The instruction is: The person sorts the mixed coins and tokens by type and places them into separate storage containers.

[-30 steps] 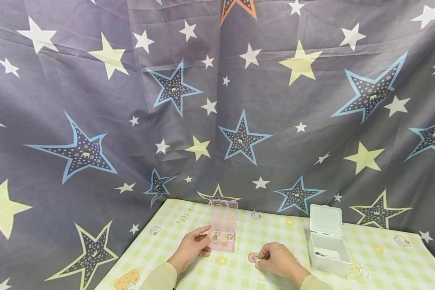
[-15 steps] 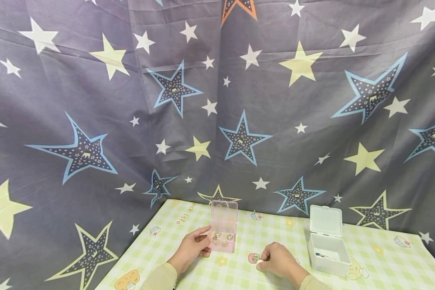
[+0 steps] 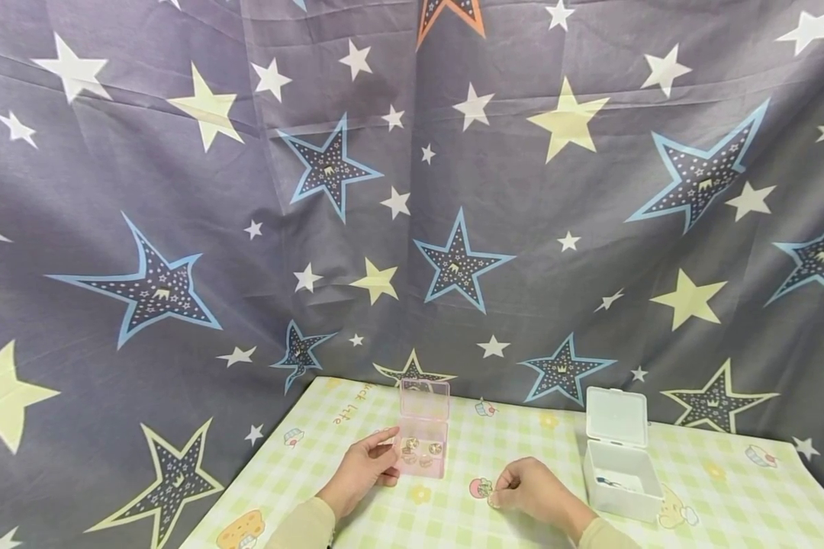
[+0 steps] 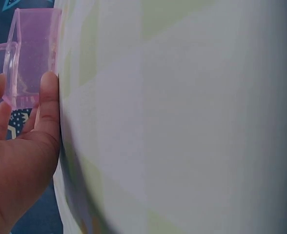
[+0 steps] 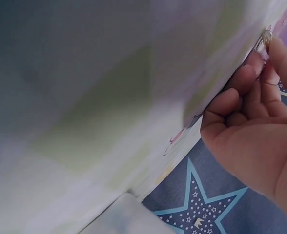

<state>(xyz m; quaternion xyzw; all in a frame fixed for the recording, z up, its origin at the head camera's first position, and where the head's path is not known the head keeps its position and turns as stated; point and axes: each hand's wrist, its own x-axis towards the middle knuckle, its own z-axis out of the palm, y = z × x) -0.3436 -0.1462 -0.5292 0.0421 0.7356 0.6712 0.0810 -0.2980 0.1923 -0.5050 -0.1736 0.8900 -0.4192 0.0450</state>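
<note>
Nearest us, right of the pink box [image 3: 422, 446], our right hand [image 3: 532, 488] pinches a small ring [image 3: 493, 499] against the cloth [image 3: 316, 457]. Left of the box, our left hand [image 3: 364, 469] rests loosely uncurled, touching it. Farther right sits the white box [image 3: 621, 469], lid up.

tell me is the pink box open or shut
Open: the pink box has its lid standing upright at the back, and small gold pieces show inside.

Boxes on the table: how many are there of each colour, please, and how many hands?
Pink box, open, with the left hand beside it: 1
White box, open, right of the right hand: 1
Hands: 2
Total: 2 boxes and 2 hands, 4 things.
</note>
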